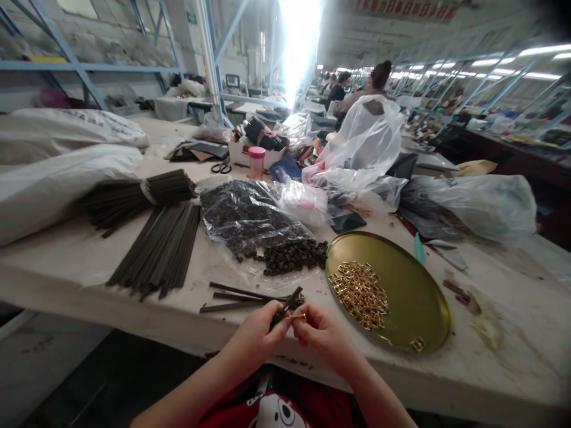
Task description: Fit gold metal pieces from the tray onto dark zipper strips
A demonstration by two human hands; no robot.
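Note:
Close to the table's front edge, my left hand [263,326] is closed around a dark strap [292,299], its end pointing up to the right. My right hand [317,326] pinches a small gold buckle [300,317] against the strap, and the fingertips of both hands nearly meet. How far the strap passes through the buckle is hidden by my fingers. Behind my hands lie several loose dark straps [236,295]. To the right, a round gold tray [414,285] holds a heap of gold buckles [360,294], with one apart near its front rim.
A clear plastic bag [250,214] spills small black loops [294,257] onto the table. Bundled dark strips [156,252] lie at left beside white sacks [66,160]. Farther back are scissors [221,166], a pink-lidded jar [256,161] and plastic bags [363,139]. Another person [370,89] sits beyond.

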